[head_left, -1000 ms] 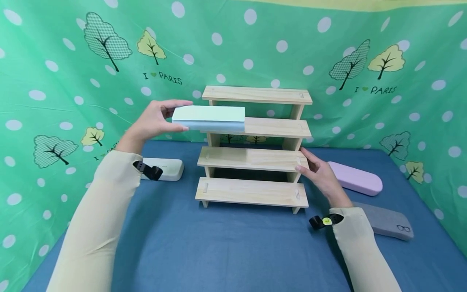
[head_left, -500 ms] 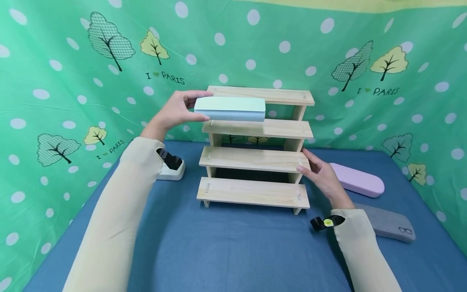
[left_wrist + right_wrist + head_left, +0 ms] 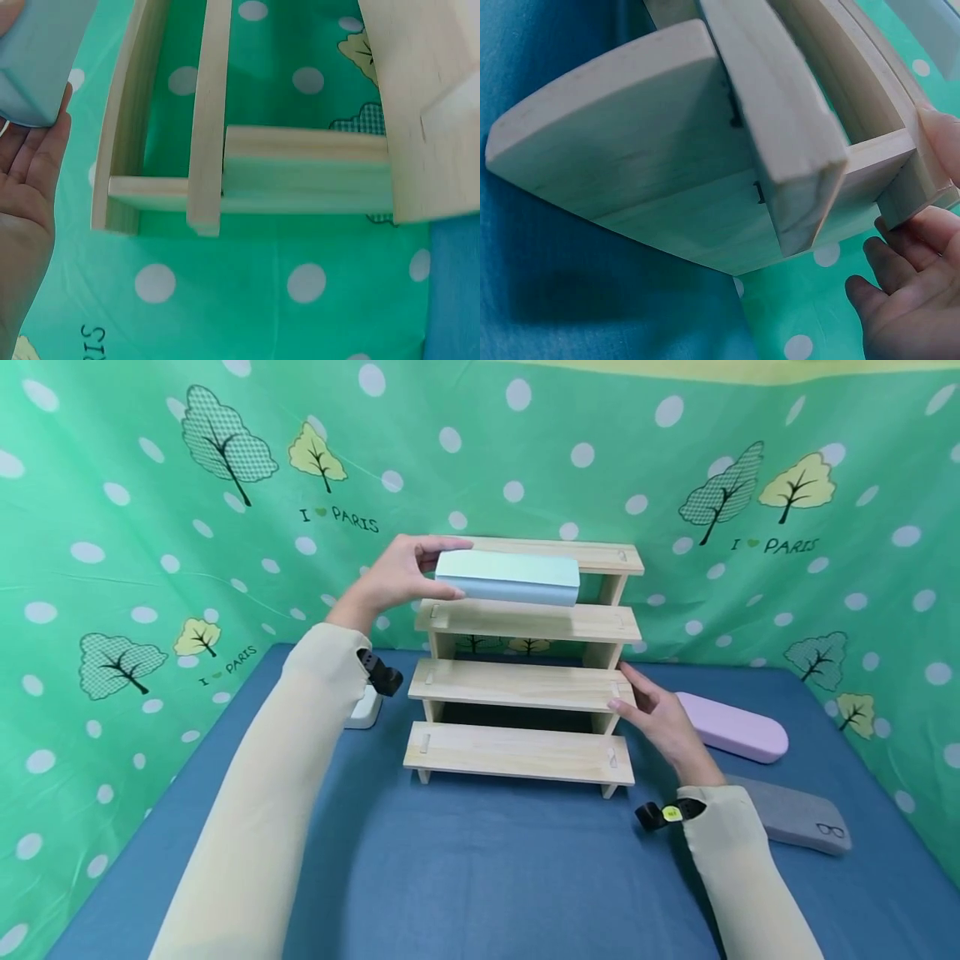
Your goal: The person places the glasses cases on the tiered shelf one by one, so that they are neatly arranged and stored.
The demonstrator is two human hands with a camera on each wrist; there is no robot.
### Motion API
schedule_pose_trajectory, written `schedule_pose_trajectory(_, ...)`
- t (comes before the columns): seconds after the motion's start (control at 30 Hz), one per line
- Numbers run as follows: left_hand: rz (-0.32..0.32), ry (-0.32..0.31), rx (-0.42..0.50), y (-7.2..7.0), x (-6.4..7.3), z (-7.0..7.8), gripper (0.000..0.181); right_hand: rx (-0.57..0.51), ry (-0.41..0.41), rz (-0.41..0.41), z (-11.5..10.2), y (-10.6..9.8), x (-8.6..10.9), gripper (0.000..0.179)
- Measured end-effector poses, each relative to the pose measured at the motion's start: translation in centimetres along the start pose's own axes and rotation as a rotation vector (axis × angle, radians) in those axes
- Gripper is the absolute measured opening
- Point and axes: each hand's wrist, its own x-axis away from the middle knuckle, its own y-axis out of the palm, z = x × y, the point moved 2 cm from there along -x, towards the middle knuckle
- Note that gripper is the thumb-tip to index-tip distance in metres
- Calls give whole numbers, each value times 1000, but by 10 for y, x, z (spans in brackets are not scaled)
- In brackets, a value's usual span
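Note:
My left hand [image 3: 408, 572] pinches one end of a pale blue glasses case [image 3: 510, 578], thumb at the front and fingers behind. The case is held level in front of the upper part of a stepped wooden shelf [image 3: 517, 685], overlapping its top board in the head view. At the upper left of the left wrist view, part of the case [image 3: 34, 60] shows against the fingers. My right hand [image 3: 663, 722] grips the right end of the shelf's second step from the bottom. The right wrist view has its thumb and fingertips [image 3: 926, 225] around the board's end.
A lilac case [image 3: 731, 727] and a grey case with a glasses print [image 3: 795, 814] lie right of the shelf on the blue cloth [image 3: 465, 868]. A white case [image 3: 365, 708] at left is partly hidden by my left wrist. A green patterned curtain [image 3: 510, 443] hangs behind.
My left hand has carried the pale blue glasses case rightward and somewhat upward, from the shelf's left side to in front of its upper boards. My right hand has stayed on the shelf.

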Motion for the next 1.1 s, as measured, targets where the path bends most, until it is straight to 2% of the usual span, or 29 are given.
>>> schedule_pose_trajectory(0.2,-1,0,42,8,-10,-2,67,7,-1,-6,2,1,-1,74)
schedule_pose_trajectory(0.43,22,-42,55,13,-26,-4,65,-2,2,0,3,-1,-1,75)
schedule_pose_trajectory(0.63,52,-82,34,12,-37,-7,65,-8,7,-4,0,-1,1,74)
schedule_pose_trajectory(1.0,60,-72,27,7,-48,-9,65,-2,1,-1,2,-2,-2,75)
schedule_pose_trajectory(1.1,74,-94,29,6,-51,-9,65,1,-4,-1,2,-1,-2,75)
